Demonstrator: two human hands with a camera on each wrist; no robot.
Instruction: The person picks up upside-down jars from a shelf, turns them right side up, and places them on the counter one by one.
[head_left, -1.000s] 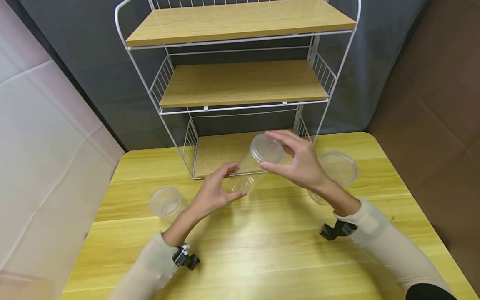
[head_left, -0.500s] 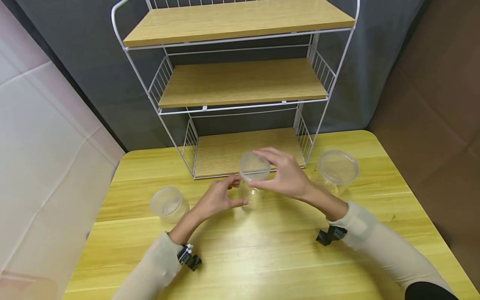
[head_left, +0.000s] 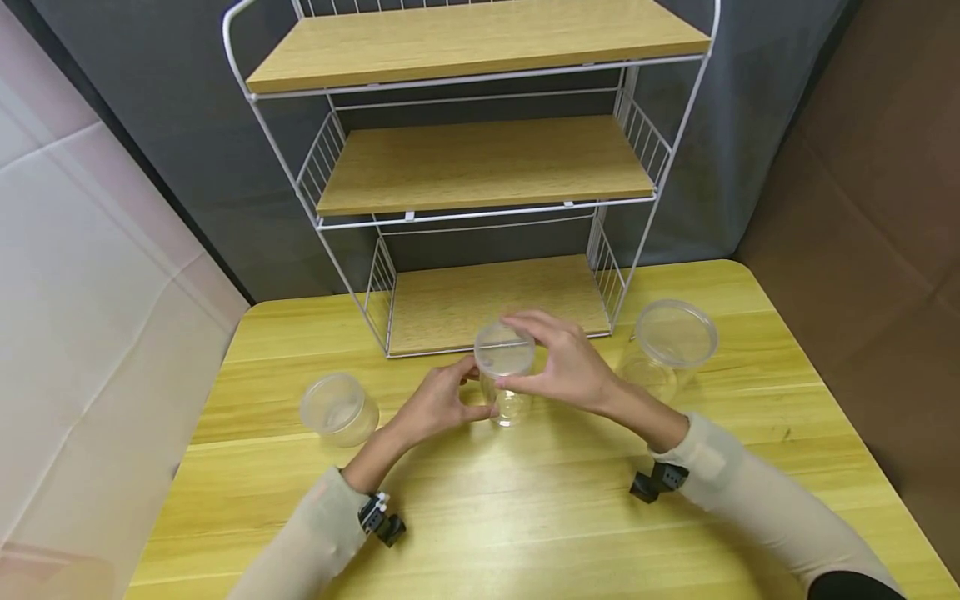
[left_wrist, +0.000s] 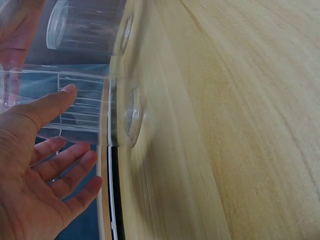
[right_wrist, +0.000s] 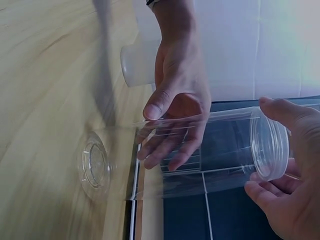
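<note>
A tall clear plastic jar with a round lid stands upright in front of the rack, its base at the tabletop. My right hand grips it by the lid, thumb on the near side and fingers on the far side. Beside the jar's left wall is my left hand, its fingers loosely curved and spread from the thumb. In the left wrist view that thumb overlaps the jar; whether it touches cannot be told. Through the clear wall, the right wrist view shows the left fingers.
A short clear jar stands to the left, and a wider, taller clear jar to the right near my right forearm. Behind is a white wire rack with a top shelf, a middle shelf and a bottom shelf.
My right hand has brought the jar down and toward me, from tilted over the rack's lower front to upright at the table. My left hand has shifted slightly right and stays beside it.
</note>
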